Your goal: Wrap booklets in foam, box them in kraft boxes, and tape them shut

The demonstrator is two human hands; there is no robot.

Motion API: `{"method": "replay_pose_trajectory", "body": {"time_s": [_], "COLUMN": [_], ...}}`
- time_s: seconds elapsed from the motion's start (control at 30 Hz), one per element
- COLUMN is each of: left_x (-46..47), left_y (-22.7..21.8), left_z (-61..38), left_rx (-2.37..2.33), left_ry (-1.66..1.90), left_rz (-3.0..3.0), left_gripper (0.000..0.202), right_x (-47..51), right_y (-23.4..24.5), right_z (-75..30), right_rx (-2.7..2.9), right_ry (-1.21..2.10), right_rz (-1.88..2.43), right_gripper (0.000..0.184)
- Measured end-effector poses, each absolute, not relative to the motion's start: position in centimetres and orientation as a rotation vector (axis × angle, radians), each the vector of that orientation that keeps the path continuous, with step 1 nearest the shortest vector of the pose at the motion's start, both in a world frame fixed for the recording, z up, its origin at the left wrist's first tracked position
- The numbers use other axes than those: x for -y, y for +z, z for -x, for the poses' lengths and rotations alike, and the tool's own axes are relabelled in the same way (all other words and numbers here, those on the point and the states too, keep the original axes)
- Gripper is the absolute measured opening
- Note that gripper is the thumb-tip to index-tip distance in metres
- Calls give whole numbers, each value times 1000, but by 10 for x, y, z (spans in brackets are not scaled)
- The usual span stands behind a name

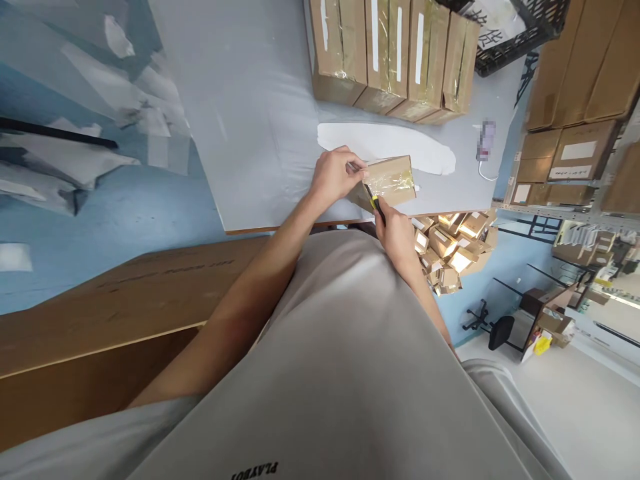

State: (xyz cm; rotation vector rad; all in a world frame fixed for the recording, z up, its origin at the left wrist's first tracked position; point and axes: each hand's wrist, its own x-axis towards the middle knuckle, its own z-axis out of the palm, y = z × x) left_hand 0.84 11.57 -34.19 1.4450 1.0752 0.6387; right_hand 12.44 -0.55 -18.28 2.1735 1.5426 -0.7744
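A small brown cardboard box (397, 190), with shiny clear tape over it, lies near the front edge of the table. At its left end my left hand (337, 173) is closed, thumb and fingertips pinched at the box's edge; whether a bit of tape is also between them I cannot tell. A black and yellow utility knife (375, 199) is in my right hand (397, 235), fingers wrapped round its handle. The knife's tip points up and left to the box's left end, close to my left fingertips. Behind the box lies a long white sheet-like piece (400, 143).
Taped cardboard boxes (387, 60) stand in a row at the table's (255, 133) back, beside a black crate (530, 37). A pile of small boxes (450, 250) lies beyond the front edge. An open large carton (125, 287) is at lower left; shelved boxes (575, 153) stand right.
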Motion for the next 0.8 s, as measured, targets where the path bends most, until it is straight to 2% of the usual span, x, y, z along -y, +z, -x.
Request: {"method": "replay_pose_trajectory", "body": {"time_s": [0.17, 0.37, 0.8], "left_x": [-113, -107, -104], "left_y": [-330, -331, -331], "left_z": [-8, -11, -11], "left_rx": [-1128, -1166, -1189], "left_ry": [613, 631, 611], "left_rz": [-1439, -1479, -1479], "left_gripper": [3, 6, 11], "right_x": [-5, 0, 10], "right_y": [-178, -162, -155], "right_z": [-111, -103, -111], "right_rx": [-1440, -1353, -1377], "right_ry": [-751, -742, -777], "right_rz": [-2144, -2092, -2061], "right_gripper": [57, 51, 52]}}
